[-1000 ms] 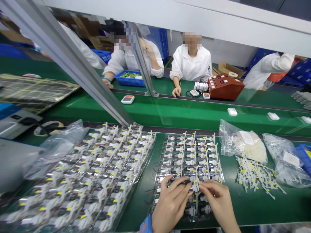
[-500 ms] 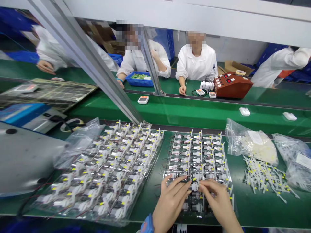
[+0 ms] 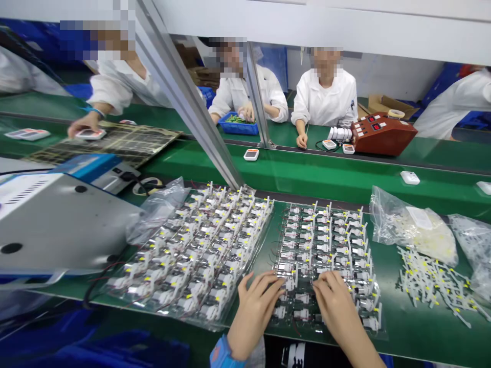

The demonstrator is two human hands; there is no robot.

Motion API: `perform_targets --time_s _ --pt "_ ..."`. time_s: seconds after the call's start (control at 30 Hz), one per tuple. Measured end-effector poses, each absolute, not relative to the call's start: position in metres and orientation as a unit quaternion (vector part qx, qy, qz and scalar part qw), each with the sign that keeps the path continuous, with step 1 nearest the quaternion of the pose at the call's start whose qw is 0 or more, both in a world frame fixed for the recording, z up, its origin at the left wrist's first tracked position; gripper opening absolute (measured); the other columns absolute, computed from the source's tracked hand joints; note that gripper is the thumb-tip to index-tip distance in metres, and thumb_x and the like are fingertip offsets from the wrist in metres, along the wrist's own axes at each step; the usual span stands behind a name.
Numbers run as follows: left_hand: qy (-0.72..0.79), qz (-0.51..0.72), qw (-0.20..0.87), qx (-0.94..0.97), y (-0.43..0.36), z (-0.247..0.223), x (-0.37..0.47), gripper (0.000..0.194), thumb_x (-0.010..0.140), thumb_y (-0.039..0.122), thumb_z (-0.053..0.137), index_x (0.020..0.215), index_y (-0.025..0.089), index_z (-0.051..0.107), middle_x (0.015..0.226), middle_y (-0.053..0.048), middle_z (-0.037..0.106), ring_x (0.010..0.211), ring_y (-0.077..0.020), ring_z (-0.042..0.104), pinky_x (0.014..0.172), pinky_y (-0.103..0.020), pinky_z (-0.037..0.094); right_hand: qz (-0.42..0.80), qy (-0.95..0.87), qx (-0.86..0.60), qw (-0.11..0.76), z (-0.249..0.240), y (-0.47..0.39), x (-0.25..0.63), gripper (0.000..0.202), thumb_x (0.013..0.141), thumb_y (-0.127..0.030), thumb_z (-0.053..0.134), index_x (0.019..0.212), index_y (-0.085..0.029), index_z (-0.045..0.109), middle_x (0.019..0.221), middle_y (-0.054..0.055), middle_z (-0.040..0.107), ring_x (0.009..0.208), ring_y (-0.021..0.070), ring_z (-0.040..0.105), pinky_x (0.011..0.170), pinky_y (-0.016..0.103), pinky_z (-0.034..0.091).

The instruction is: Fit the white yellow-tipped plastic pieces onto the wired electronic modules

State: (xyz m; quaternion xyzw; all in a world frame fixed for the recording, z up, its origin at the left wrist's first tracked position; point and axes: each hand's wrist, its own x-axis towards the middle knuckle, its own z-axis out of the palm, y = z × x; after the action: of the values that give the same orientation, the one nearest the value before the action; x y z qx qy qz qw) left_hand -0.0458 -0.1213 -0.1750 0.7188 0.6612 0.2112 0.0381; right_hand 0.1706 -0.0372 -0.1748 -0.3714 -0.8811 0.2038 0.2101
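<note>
A clear plastic tray (image 3: 305,243) with rows of small white-and-black parts lies on the green bench before me. My left hand (image 3: 261,296) is over its left front part, fingers bent and a little apart, fingertips at a part there. My right hand (image 3: 332,294) is over the middle of the same tray, thumb and fingers pinched together; what they hold is too small to make out. Several parts in the tray carry white ties with yellow ends. To the right lies a loose heap of white-and-yellow ties (image 3: 433,283).
A second filled tray (image 3: 192,250) lies on the left, beside a grey machine (image 3: 76,225). Plastic bags (image 3: 418,220) rest at the right. A metal post (image 3: 187,92) rises behind the trays. Across the green conveyor (image 3: 326,179), people in white coats sit near a red device (image 3: 383,134).
The view has swung left. My hands have moved apart, the left now at the tray's left columns. Across the line, a person's hand now rests on a small white device.
</note>
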Motion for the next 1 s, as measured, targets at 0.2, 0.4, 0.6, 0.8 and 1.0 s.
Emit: perform_targets --time_s 0.2,0.4,0.6,0.8,1.0 --pt "0.667 0.220 0.060 0.709 -0.119 -0.185 -0.041 0.025 0.094 0.014 0.051 0.111 0.027 0.063 0.099 0.001 0.069 0.105 -0.0207 0.060 0.100 -0.045 0.022 0.103 -0.912 -0.366 0.154 -0.190 -0.033 0.153 0.015 0.087 -0.004 0.054 0.085 -0.016 0.062 0.091 0.010 0.058 0.086 0.0267 0.052 0.071 0.041 0.049" --pt "0.662 0.231 0.071 0.710 -0.110 -0.186 -0.038 0.024 0.094 0.014 0.050 0.110 0.027 0.062 0.099 0.001 0.069 0.106 -0.0209 0.059 0.102 -0.046 0.023 0.140 -0.911 -0.351 0.164 -0.188 -0.030 0.160 0.015 0.090 -0.005 0.052 0.086 -0.018 0.057 0.093 0.007 0.057 0.088 0.0246 0.051 0.074 0.040 0.047" --pt "0.653 0.244 0.113 0.708 -0.098 -0.184 -0.021 0.019 0.093 0.013 0.052 0.103 0.025 0.062 0.097 0.001 0.071 0.107 -0.0216 0.059 0.103 -0.046 0.024 0.188 -0.899 -0.349 0.187 -0.176 -0.028 0.171 0.014 0.093 -0.008 0.048 0.092 -0.020 0.055 0.096 0.007 0.056 0.093 0.0244 0.052 0.079 0.040 0.046" --pt "0.655 0.252 0.104 0.704 -0.093 -0.193 -0.008 0.016 0.091 0.013 0.054 0.094 0.025 0.064 0.089 0.002 0.071 0.108 -0.0224 0.057 0.106 -0.049 0.021 0.187 -0.901 -0.344 0.185 -0.182 -0.026 0.171 0.014 0.093 -0.008 0.049 0.092 -0.020 0.055 0.096 0.007 0.057 0.092 0.0245 0.053 0.079 0.040 0.046" --pt "0.664 0.223 0.080 0.709 -0.097 -0.183 -0.011 0.020 0.091 0.009 0.050 0.097 0.023 0.064 0.101 -0.002 0.067 0.109 -0.0227 0.054 0.104 -0.049 0.026 0.174 -0.906 -0.337 0.189 -0.184 -0.026 0.170 0.013 0.094 -0.010 0.048 0.092 -0.020 0.056 0.097 0.007 0.058 0.092 0.0238 0.053 0.079 0.040 0.046"
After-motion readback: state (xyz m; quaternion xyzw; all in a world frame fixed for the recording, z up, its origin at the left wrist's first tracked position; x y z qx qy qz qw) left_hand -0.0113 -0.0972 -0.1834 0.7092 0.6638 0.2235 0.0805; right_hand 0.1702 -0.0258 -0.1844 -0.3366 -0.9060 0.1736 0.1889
